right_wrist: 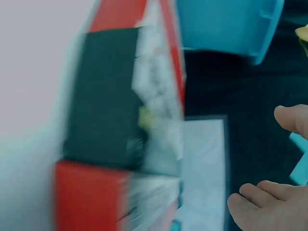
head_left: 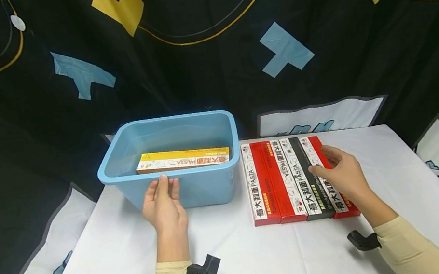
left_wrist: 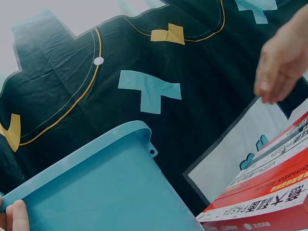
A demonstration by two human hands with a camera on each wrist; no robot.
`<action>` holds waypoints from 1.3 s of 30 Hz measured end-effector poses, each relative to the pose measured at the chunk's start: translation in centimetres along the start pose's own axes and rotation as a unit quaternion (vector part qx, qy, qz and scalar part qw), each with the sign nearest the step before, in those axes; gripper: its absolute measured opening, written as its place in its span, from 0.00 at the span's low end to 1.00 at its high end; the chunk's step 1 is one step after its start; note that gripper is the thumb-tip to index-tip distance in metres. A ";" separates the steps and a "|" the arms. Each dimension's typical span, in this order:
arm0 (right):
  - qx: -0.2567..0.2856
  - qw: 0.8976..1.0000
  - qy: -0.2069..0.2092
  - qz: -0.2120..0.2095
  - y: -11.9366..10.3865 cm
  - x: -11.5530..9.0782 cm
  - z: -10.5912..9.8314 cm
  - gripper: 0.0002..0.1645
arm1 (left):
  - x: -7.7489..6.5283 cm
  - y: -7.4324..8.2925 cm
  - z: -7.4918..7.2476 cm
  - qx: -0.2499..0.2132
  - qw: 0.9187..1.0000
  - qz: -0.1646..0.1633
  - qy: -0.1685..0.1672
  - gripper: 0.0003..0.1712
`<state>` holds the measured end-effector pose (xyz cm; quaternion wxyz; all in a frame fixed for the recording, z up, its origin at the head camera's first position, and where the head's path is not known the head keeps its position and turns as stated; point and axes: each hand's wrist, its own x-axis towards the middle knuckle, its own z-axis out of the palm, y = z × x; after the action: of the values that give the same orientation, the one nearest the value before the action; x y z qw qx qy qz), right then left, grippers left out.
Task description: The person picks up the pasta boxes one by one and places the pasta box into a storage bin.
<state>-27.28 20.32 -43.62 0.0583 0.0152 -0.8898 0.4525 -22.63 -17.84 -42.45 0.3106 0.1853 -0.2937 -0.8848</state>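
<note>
- So, in the head view, the right hand (head_left: 342, 174) hangs over the end red box (head_left: 337, 194), the one farthest right in a row of four pasta boxes.
- That red box lies below and a bit left of the palm. Its long side runs away from the person, and the right hand is the nearer one.
- The right arm slants in from the low right corner. Its thumb points left, with a gap between thumb and fingers, and I see nothing held.
- The left hand (head_left: 165, 205) pinches the front rim of the blue tub (head_left: 178, 191). A yellow-topped box (head_left: 183, 159) lies sideways inside.
- In the left wrist view, the left fingers are on the tub's rim, low in the corner. The right hand's fingers point down, above the boxes and not touching.
- In the right wrist view, the boxes are blurry. The right thumb and fingers are wide apart, with no box between them.
</note>
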 end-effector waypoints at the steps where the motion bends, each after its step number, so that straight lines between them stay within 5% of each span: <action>1: -0.008 1.000 -0.004 0.012 0.6 -0.3 -0.1 0.48 | 0.0 0.0 0.0 0.000 1.000 0.000 0.001 0.19; 7: -0.041 0.997 -0.030 0.049 3.3 -1.6 -0.5 0.53 | 0.0 -0.1 0.0 0.003 1.000 0.001 0.001 0.17; 18: -0.148 0.986 -0.068 0.030 5.4 -2.3 0.0 0.62 | 0.1 -0.1 0.0 -0.007 1.000 0.000 0.000 0.20; 28: -0.147 0.985 -0.089 0.036 7.0 -3.0 -1.3 0.67 | 0.0 -0.1 -0.1 0.003 1.000 0.004 -0.009 0.19; 35: -0.135 0.981 -0.114 0.078 7.6 -3.0 -2.3 0.68 | 0.1 -0.2 -0.1 0.014 1.000 0.001 -0.005 0.20; 39: -0.155 0.977 -0.108 0.100 7.7 -3.3 -2.7 0.61 | 0.1 -0.2 -0.2 0.016 1.000 0.003 -0.001 0.20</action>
<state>-24.36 26.96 -48.66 -0.0821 -0.0343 -0.9472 0.3081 -22.74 -17.85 -42.72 0.3096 0.1882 -0.3087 -0.8794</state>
